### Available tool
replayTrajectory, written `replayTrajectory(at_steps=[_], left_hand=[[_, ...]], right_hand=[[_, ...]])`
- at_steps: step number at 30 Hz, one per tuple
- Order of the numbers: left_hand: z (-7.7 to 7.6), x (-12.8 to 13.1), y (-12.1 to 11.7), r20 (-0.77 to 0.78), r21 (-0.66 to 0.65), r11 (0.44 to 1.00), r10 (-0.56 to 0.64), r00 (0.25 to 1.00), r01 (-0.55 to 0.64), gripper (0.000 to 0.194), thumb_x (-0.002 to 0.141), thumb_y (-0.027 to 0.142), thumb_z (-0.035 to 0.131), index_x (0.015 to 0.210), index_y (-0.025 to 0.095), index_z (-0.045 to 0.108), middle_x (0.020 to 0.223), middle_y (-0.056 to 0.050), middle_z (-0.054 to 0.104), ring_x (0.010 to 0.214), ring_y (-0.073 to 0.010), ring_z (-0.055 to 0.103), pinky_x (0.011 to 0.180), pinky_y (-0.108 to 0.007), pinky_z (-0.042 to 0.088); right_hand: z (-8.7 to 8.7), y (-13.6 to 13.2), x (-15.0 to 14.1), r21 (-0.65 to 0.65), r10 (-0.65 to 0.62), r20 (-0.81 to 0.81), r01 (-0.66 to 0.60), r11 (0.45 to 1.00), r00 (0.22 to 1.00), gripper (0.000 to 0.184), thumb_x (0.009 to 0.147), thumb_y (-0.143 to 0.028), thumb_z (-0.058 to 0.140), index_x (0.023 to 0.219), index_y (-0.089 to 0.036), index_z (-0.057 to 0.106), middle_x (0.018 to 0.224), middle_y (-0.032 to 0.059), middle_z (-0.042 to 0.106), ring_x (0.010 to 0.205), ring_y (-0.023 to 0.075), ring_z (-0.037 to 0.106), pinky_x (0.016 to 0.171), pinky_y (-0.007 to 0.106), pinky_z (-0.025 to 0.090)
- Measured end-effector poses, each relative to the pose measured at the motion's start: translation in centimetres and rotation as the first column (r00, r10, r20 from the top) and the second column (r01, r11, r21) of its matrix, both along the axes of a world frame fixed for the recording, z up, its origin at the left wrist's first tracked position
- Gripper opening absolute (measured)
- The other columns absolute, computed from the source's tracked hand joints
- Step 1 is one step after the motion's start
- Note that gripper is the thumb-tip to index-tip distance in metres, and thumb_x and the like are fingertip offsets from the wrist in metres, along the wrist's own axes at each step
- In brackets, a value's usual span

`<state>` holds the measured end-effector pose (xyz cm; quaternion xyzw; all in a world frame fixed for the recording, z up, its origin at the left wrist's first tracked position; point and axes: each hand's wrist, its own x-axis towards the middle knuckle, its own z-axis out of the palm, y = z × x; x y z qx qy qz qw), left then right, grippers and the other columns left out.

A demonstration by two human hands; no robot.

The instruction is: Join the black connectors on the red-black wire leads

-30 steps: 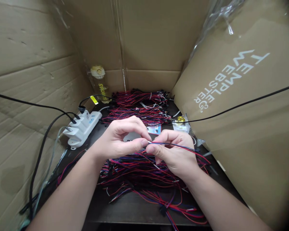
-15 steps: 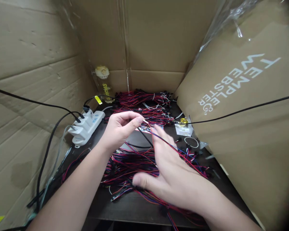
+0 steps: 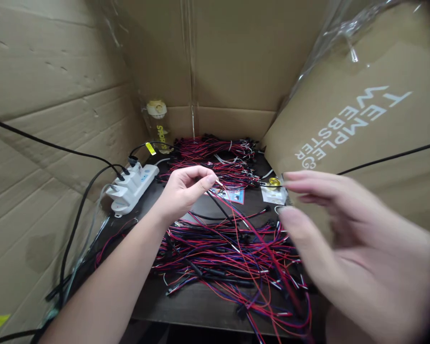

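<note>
My left hand [image 3: 184, 191] is raised over the dark table, thumb and forefinger pinched on the end of a thin red and blue wire [image 3: 236, 215] that trails down to the right. A loose heap of red, blue and black wires [image 3: 229, 258] lies under it. My right hand [image 3: 347, 243] is lifted close to the camera at the right, blurred, with its fingers stretched out and apart and nothing in it. Tied bundles of the same wires [image 3: 215, 153] lie at the back of the table.
Cardboard walls close in on the left, back and right; the right panel [image 3: 361, 124] carries white lettering. A white power strip [image 3: 131, 187] with black cables sits at the left. A bottle [image 3: 158, 122] stands in the back corner. A small yellow item [image 3: 273, 182] and a card [image 3: 232, 195] lie near the bundles.
Both hands pinched the wire together a second ago. My right hand let go, swept down over the heap, then rose up toward the camera at the right. The left hand kept the wire end.
</note>
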<state>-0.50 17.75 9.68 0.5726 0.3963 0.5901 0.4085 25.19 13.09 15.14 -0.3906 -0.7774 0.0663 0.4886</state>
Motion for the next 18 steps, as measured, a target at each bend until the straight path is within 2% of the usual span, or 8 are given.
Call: replayTrajectory(at_steps=[1,3,5,8,11,14,16,18], left_hand=[[0.1,0.0,-0.1,-0.016,0.006,1.000,0.006,1.000,-0.006,0.023,0.084,0.040,0.080,0.086,0.017,0.077,0.079,-0.001,0.069,0.073,-0.0086,0.059,0.070,-0.021,0.047],[0.3,0.1,-0.2,-0.044,0.019,0.999,0.028,0.999,-0.028,0.024,0.084,0.040,0.080,0.086,0.017,0.077,0.080,-0.002,0.070,0.073,-0.0093,0.060,0.071,-0.021,0.048],[0.6,0.2,-0.3,-0.072,0.027,0.998,0.058,0.996,-0.057,0.023,0.084,0.039,0.080,0.085,0.016,0.077,0.080,-0.002,0.071,0.073,-0.0096,0.061,0.071,-0.022,0.049],[0.8,0.4,-0.5,-0.119,0.047,0.996,0.080,0.990,-0.075,0.023,0.085,0.039,0.078,0.083,0.016,0.076,0.079,-0.002,0.072,0.072,-0.0095,0.061,0.071,-0.021,0.050],[0.8,0.7,-0.6,-0.144,0.085,0.994,0.075,0.987,-0.063,0.022,0.086,0.038,0.077,0.084,0.017,0.076,0.080,-0.001,0.072,0.073,-0.0098,0.062,0.070,-0.021,0.051],[0.3,1.1,-0.6,-0.195,0.102,0.995,0.028,0.980,-0.008,0.020,0.089,0.036,0.074,0.085,0.017,0.075,0.081,-0.002,0.074,0.074,-0.0108,0.065,0.070,-0.022,0.051],[-0.1,1.5,-0.6,-0.259,0.114,0.993,0.005,0.966,0.026,0.017,0.090,0.034,0.073,0.088,0.017,0.076,0.082,-0.002,0.074,0.075,-0.0109,0.065,0.071,-0.022,0.051],[-0.4,1.7,-0.7,-0.325,0.131,0.991,0.013,0.946,0.031,0.016,0.091,0.032,0.071,0.089,0.017,0.076,0.083,-0.002,0.074,0.075,-0.0108,0.065,0.071,-0.022,0.051]], right_hand=[[-0.2,0.7,-0.8,-0.089,0.076,0.045,-0.072,0.993,0.996,0.029,0.091,-0.033,0.072,0.118,-0.023,0.069,0.114,0.0065,0.072,0.094,0.0188,0.069,0.085,0.033,0.056],[-0.9,1.8,-2.2,-0.273,0.229,0.105,-0.193,0.942,0.968,0.014,0.095,-0.034,0.067,0.097,-0.022,0.075,0.088,0.0012,0.074,0.073,0.0126,0.066,0.066,0.026,0.051],[-1.6,2.4,-3.0,-0.323,0.304,0.119,-0.252,0.912,0.945,0.026,0.096,-0.034,0.067,0.075,-0.020,0.073,0.066,-0.0020,0.068,0.058,0.0089,0.057,0.056,0.024,0.043],[-2.5,2.9,-3.7,-0.340,0.282,0.039,-0.253,0.906,0.958,0.031,0.092,-0.035,0.071,0.067,-0.018,0.071,0.059,-0.0026,0.063,0.054,0.0076,0.051,0.054,0.024,0.038],[-3.6,3.5,-4.6,-0.408,0.174,-0.108,-0.203,0.890,0.979,0.030,0.094,-0.043,0.068,0.079,-0.016,0.070,0.069,-0.0002,0.067,0.061,0.0089,0.056,0.057,0.023,0.041],[-4.9,4.6,-5.5,-0.523,0.243,-0.260,-0.347,0.778,0.935,0.038,0.096,-0.052,0.062,0.094,-0.015,0.069,0.083,0.0029,0.068,0.071,0.0107,0.058,0.063,0.023,0.044],[-5.6,5.2,-5.8,-0.561,0.316,-0.371,-0.482,0.674,0.873,0.045,0.097,-0.056,0.059,0.086,-0.013,0.066,0.077,0.0022,0.063,0.067,0.0096,0.052,0.060,0.023,0.041],[-6.0,5.6,-5.7,-0.554,0.336,-0.440,-0.547,0.628,0.833,0.048,0.096,-0.056,0.061,0.077,-0.012,0.063,0.071,0.0011,0.057,0.064,0.0089,0.048,0.059,0.023,0.039]])
